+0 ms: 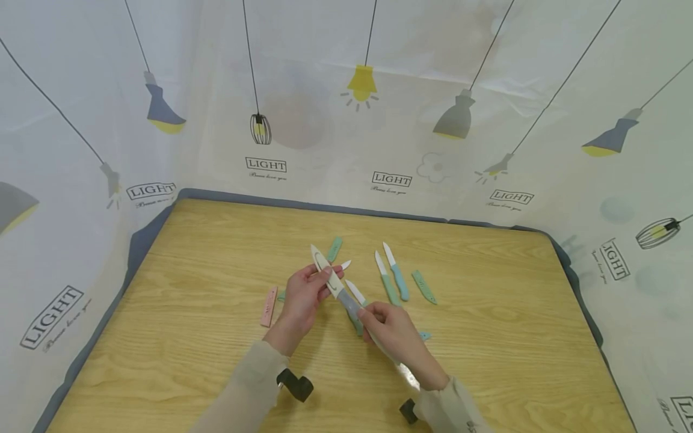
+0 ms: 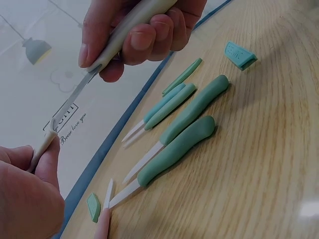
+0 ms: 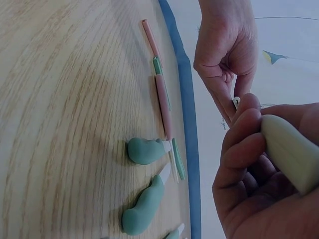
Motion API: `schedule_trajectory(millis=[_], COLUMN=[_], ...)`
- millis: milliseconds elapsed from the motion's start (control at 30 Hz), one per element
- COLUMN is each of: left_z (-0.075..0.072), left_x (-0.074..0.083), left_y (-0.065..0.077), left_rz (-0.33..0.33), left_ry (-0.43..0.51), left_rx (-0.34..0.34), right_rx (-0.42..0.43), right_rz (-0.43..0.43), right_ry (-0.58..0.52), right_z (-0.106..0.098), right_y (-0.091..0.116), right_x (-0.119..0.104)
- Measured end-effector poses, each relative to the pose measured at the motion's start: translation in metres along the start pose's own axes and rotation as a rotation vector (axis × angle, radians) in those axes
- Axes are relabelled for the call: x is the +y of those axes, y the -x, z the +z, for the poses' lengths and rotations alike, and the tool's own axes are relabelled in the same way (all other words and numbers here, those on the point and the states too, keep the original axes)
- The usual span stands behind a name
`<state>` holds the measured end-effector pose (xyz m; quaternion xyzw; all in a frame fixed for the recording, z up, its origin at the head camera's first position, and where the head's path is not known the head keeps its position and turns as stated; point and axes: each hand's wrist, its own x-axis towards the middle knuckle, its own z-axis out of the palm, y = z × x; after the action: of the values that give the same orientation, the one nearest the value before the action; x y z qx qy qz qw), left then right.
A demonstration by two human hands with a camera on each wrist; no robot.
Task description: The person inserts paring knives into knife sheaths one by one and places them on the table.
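Your right hand [image 1: 392, 331] grips the beige knife [image 1: 346, 300] by its handle above the table [image 1: 189, 313] while your left hand [image 1: 303, 297] pinches its cream sheath [image 1: 325, 267] just beyond the blade: light, stiff, likely brittle, so hold by the sides.

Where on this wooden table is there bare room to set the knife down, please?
The wooden table is bare along its left side, beyond the pink sheath, and on the right past the green sheath. The middle, around the green-handled knives, is crowded.
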<state>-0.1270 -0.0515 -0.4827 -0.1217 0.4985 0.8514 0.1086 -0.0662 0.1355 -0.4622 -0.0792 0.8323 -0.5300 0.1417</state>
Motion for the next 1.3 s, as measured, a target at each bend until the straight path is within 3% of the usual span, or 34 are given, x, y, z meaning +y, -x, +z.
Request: schedule_trajectory(millis=[367,800,1033,1300], left_z=[0.004,0.007,0.007,0.006], left_x=[0.001,-0.002,-0.004,-0.006], left_y=[0.004,0.005,0.005,0.006], left_rz=[0.028,0.048,0.024,0.027], left_ry=[-0.002,-0.007,0.002,-0.014], left_rx=[0.012,0.010,0.023,0.009], right_rx=[0.038,0.049,0.056,0.054], right_rz=[0.012,0.042,0.039,0.023], right_ry=[-0.029,-0.011,-0.052,-0.069], right_z=[0.004,0.005,0.008,0.009], right_y=[-0.008,-0.008,-0.017,-0.020], right_x=[0.011,-0.015,0.003,0.007])
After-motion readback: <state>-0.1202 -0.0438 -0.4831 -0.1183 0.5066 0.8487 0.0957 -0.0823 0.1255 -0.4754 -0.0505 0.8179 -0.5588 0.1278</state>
